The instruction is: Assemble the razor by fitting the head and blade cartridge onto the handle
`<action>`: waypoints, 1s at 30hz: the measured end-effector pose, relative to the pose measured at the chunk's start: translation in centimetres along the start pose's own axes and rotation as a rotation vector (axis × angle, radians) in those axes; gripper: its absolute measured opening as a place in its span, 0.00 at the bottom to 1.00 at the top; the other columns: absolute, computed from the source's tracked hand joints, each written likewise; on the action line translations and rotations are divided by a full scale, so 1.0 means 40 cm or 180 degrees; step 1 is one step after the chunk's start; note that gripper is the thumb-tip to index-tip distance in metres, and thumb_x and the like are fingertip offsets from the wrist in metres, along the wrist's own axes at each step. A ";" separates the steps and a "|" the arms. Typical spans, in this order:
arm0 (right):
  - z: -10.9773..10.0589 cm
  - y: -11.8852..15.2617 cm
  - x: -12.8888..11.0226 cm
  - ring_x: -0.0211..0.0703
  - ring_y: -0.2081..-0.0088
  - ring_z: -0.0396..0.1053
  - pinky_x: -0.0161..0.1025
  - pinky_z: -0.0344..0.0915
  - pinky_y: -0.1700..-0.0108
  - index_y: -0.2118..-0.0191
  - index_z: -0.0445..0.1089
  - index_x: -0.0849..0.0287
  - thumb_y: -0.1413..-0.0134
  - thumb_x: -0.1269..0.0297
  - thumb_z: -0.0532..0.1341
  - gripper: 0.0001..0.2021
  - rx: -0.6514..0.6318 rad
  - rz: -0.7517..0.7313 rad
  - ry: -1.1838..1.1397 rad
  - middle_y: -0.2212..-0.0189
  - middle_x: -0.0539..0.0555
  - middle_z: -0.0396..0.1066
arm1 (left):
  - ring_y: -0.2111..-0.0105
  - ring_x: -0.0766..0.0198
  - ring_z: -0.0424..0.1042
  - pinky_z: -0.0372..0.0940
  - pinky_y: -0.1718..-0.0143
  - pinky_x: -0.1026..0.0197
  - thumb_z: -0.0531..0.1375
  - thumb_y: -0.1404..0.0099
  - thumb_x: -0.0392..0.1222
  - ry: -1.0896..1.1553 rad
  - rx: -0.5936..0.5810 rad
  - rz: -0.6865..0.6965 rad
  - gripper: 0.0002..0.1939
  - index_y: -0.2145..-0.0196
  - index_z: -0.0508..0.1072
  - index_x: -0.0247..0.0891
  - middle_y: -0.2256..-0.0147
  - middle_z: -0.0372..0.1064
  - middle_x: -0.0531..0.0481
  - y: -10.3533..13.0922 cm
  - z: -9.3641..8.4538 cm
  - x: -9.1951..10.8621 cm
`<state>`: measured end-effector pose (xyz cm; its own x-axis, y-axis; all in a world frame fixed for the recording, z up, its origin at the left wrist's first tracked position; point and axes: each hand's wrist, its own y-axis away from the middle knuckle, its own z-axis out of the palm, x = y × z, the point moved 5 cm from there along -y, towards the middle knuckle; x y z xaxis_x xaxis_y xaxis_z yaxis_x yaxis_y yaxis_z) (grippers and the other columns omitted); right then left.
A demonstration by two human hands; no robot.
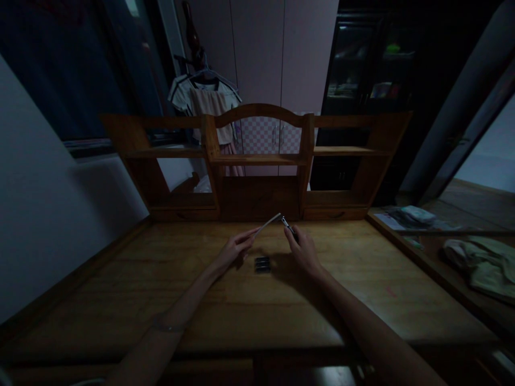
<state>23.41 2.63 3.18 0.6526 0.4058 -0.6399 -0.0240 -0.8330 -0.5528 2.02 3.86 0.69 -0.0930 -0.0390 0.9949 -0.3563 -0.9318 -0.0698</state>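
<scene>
My left hand (240,242) is closed on a thin, pale, flat piece (269,222), like a card or small board seen nearly edge-on, which slants up to the right. In my right hand (303,249) is a small tool with a silver tip and dark handle (285,222); its exact kind is too dim to make out. The silver tip is close to the upper end of the pale piece, and I cannot tell if they touch. Below and between both hands, a small group of black items (262,264) lies side by side on the wooden desk (173,300).
A wooden shelf unit (257,160) with open compartments stands along the desk's far edge. To the right, folded cloth (483,262) and a packet (418,213) lie on a lower surface. Clothes (207,96) hang behind the shelf at the left. The room is dim.
</scene>
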 end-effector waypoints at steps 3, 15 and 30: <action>-0.003 0.001 -0.006 0.38 0.77 0.60 0.34 0.51 0.73 0.68 0.64 0.58 0.38 0.50 0.46 0.18 -0.0021 0.0003 0.0002 0.78 0.49 0.63 | 0.86 0.77 0.45 0.47 0.85 0.71 0.60 0.42 0.49 0.0079 0.0014 0.0010 0.30 0.43 0.62 0.40 0.82 0.47 0.61 0.000 -0.003 0.003; -0.002 0.002 -0.009 0.38 0.77 0.61 0.34 0.50 0.73 0.68 0.63 0.58 0.38 0.50 0.46 0.18 -0.0032 -0.0027 0.0032 0.79 0.49 0.63 | 0.87 0.76 0.46 0.47 0.86 0.70 0.58 0.41 0.51 -0.0183 0.0019 -0.0015 0.32 0.41 0.60 0.40 0.83 0.46 0.62 -0.006 -0.010 -0.009; -0.007 0.004 -0.015 0.38 0.76 0.61 0.34 0.50 0.73 0.68 0.64 0.58 0.38 0.51 0.45 0.18 -0.0004 -0.0010 0.0031 0.78 0.50 0.65 | 0.87 0.76 0.47 0.49 0.86 0.71 0.58 0.40 0.50 -0.0166 0.0019 0.0019 0.31 0.41 0.59 0.40 0.83 0.46 0.62 0.002 -0.001 0.008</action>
<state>23.23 2.13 3.63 0.6599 0.4048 -0.6330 -0.0210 -0.8322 -0.5540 1.93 3.78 1.01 -0.0464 -0.0630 0.9969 -0.3503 -0.9336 -0.0753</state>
